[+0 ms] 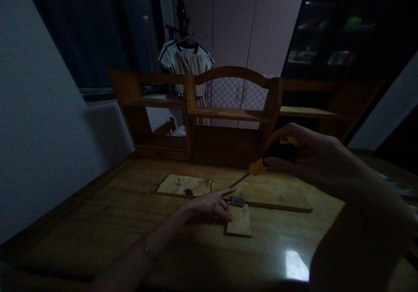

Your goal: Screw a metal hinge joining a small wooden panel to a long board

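Note:
My right hand [303,152] is closed around a screwdriver [257,167] with a yellow and black handle. Its thin shaft slants down to the left, and the tip ends close to my left index finger. My left hand [212,205] rests with index finger and thumb spread, the index on a long wooden board [281,195] and the thumb at the edge of a small wooden piece [240,224]. Between these two lies a small metal hinge [237,200], bridging the long board's front edge and the small piece. Whether any screw sits at the tip is too small to tell.
A rough, stained pale patch [183,185] marks the board's left part. All this lies on a glossy wooden desk [183,248]. Behind stands a wooden shelf unit [228,114]; a shirt [168,57] hangs beyond it. A wall [48,131] borders the left. The room is dim.

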### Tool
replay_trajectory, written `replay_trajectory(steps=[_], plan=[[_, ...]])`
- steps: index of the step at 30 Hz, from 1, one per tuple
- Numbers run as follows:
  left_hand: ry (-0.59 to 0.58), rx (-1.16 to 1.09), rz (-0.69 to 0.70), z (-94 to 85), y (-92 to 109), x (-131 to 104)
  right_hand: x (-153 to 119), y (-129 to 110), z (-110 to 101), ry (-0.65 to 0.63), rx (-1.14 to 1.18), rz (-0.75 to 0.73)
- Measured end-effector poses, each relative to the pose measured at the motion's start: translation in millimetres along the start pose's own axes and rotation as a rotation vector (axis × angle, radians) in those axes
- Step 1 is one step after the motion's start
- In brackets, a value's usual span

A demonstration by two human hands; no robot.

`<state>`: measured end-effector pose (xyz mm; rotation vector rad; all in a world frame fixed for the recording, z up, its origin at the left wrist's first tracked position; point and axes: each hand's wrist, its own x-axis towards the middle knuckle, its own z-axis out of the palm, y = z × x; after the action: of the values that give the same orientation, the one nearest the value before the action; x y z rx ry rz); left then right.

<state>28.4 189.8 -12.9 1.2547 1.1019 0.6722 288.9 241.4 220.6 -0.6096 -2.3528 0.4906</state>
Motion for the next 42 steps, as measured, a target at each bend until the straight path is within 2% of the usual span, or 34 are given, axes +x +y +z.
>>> replay_trajectory(steps=[3,7,16,21,31,42], plan=[[0.002,0.006,-0.015,2.4,2,-2,-5,-6,0,-0.078,-0.172,-0.063],[0.002,-0.061,-0.02,4.4,5,-4,-2,-10,7,-0.048,-0.294,-0.136],[0.001,-0.015,-0.039,2.5,1,0,11,-13,36,-0.162,-0.35,-0.207],[0.018,0.008,-0.046,2.8,0,2,16,-11,43,-0.205,-0.33,-0.203],[0.026,0.006,-0.049,3.7,0,2,18,-7,44,-0.174,-0.36,-0.179],[0.01,-0.008,-0.007,3.5,-2,3,19,-10,45,-0.205,-0.383,-0.132]])
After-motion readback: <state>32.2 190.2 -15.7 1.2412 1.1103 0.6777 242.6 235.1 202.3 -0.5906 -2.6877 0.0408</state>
